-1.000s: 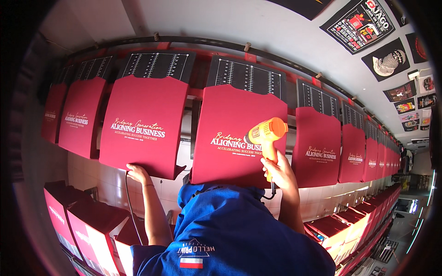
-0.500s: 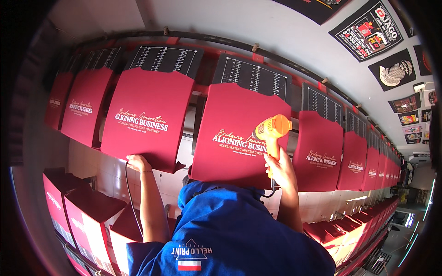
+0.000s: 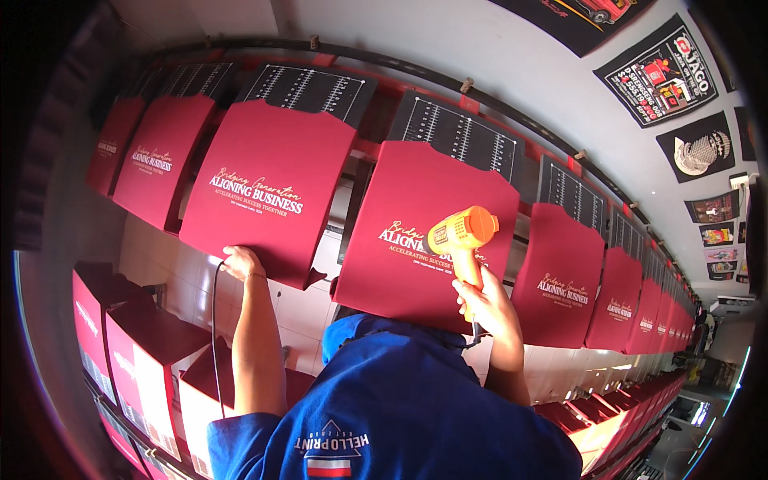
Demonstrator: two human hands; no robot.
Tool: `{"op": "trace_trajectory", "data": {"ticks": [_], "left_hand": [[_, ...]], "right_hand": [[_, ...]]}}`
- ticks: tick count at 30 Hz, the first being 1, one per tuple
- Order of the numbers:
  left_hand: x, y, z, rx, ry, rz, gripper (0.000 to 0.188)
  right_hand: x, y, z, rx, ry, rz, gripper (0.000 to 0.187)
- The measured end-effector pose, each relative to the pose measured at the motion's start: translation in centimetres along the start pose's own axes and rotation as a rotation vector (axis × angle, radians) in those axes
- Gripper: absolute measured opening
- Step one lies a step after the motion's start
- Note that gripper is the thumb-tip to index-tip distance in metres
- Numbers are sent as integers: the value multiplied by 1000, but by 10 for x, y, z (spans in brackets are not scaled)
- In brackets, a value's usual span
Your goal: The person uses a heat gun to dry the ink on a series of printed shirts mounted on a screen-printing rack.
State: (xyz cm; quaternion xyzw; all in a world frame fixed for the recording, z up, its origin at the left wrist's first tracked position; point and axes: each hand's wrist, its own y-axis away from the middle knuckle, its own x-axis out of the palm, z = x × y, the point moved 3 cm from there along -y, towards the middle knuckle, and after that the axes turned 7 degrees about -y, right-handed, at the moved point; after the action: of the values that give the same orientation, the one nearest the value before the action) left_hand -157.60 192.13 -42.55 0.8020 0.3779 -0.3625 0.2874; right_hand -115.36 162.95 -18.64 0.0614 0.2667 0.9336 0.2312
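Above a maroon cloth panel (image 3: 436,188) with a scooped top edge and white and gold lettering, we hold a pistol-shaped, yellow-orange plastic heat gun (image 3: 466,230) in our right hand (image 3: 486,304), the fingers wrapped round its handle. Its nozzle end points left toward the lettering and its body hides part of the print; how much gap lies between nozzle and cloth we cannot tell. Our left hand (image 3: 242,262) is at the lower edge of the neighbouring maroon panel (image 3: 260,152), which bears the same kind of print. A thin black cord (image 3: 214,336) meets the thumb side of that hand and hangs down beside our forearm; whether the fingers are closed on it we cannot tell. Each panel lies on a flat black board (image 3: 308,86) with white ruled marks, its top end bare above the cloth. More maroon panels (image 3: 560,276) run off along the row to both sides, and a second row (image 3: 156,340) stands behind our blue fabric shirt (image 3: 432,400). Dark printed posters (image 3: 660,70) line the pale wall at upper right.
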Motion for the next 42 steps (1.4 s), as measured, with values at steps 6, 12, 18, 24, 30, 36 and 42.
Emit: {"op": "trace_trajectory", "data": {"ticks": [6, 12, 18, 24, 30, 36, 42], "left_hand": [[-25, 35, -32, -133, 72, -25, 71], [-30, 39, -34, -150, 58, -7, 74], [-29, 37, -34, -146, 36, -12, 74], [-24, 32, -30, -107, 31, -45, 74], [-24, 31, -30, -149, 38, -41, 72], [-25, 35, -33, -151, 52, -28, 72], [-19, 27, -26, -158, 28, -135, 61]], "right_hand": [[2, -2, 2, -13, 56, -23, 25], [1, -8, 0, -94, 96, -62, 28], [4, -15, 5, -30, 133, -20, 29], [11, -17, 12, -4, 112, 15, 30], [13, -23, 12, -1, 135, 53, 32], [18, -21, 11, 17, 118, 96, 35], [26, -17, 19, -4, 153, 111, 36]]}}
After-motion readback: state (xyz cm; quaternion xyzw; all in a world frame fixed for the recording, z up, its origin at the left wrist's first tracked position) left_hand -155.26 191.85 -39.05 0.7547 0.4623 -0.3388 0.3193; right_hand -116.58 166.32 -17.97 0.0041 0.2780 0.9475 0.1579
